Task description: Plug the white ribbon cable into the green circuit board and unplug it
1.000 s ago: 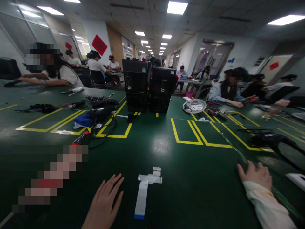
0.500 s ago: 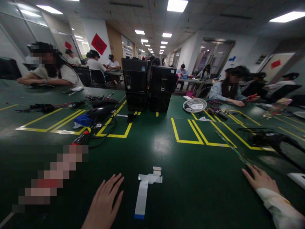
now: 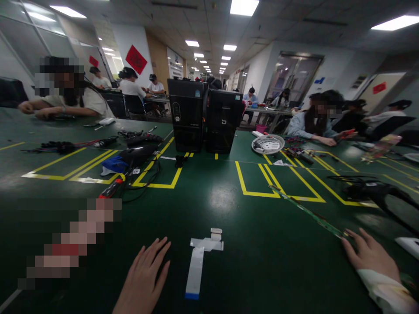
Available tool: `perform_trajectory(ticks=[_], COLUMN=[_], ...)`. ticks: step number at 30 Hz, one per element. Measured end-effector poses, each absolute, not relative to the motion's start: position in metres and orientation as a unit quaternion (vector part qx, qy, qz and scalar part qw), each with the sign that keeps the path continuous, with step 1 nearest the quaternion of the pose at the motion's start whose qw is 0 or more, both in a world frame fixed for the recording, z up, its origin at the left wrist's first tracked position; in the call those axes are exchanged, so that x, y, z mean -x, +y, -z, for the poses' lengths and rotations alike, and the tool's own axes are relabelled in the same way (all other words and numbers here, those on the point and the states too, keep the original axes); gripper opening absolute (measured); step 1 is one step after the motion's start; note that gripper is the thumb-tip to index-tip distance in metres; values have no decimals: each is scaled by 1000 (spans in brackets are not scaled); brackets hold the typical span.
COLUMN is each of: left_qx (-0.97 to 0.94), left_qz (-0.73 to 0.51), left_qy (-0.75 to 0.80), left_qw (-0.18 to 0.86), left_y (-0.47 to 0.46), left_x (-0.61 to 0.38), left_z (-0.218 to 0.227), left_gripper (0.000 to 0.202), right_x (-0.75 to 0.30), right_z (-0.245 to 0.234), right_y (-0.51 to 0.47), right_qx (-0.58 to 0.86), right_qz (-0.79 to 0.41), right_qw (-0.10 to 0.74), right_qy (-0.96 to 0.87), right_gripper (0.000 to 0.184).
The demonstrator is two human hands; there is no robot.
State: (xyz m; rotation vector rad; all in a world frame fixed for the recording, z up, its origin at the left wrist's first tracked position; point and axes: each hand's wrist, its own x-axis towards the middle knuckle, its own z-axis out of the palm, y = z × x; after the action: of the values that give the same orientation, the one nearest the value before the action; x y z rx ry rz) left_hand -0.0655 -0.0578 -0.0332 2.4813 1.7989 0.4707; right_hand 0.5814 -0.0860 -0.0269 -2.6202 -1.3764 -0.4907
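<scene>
My left hand (image 3: pixel 147 272) lies flat on the green table (image 3: pixel 248 270), palm down, fingers stretched out, holding nothing. Just right of it is a white flat ribbon cable (image 3: pixel 195 270) with a blue end and a folded, crosswise upper part. On the right, a long, narrow green circuit board strip (image 3: pixel 307 210) slants away to the upper left. Its near end is between the thumb and fingers of my right hand (image 3: pixel 368 253); the exact grip is partly hidden.
Two black computer towers (image 3: pixel 204 117) stand at the back. A white round basket (image 3: pixel 267 144) is right of them. A black device with cables (image 3: pixel 137 157) and a red-and-black tool (image 3: pixel 110 188) lie left. A black frame-like part (image 3: pixel 369 187) lies right. People sit at tables beyond.
The circuit board strip has swung, its far end moving left and its near end shifting slightly toward me. My right hand has moved a little right and nearer. My left hand stays put.
</scene>
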Motion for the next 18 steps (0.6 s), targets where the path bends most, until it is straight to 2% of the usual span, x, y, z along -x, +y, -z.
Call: perform_trajectory(ticks=[3, 7, 13, 18], left_qx=[-802, -801, -800, -800], left_qz=[-148, -151, -153, -147], left_qy=[578, 579, 580, 581], left_qw=[14, 12, 14, 22], left_y=[-58, -59, -59, -58], left_x=[64, 63, 63, 64], left_z=[32, 31, 31, 33], left_gripper=[47, 46, 47, 47], right_x=[-566, -557, -578, -612], right_z=[34, 41, 32, 28], right_y=[-95, -102, -93, -80], right_qx=[933, 954, 940, 877], right_qz=[126, 103, 47, 0], right_qw=[98, 128, 95, 118], right_qy=[-322, -250, -324, -466], right_gripper=[77, 83, 90, 93])
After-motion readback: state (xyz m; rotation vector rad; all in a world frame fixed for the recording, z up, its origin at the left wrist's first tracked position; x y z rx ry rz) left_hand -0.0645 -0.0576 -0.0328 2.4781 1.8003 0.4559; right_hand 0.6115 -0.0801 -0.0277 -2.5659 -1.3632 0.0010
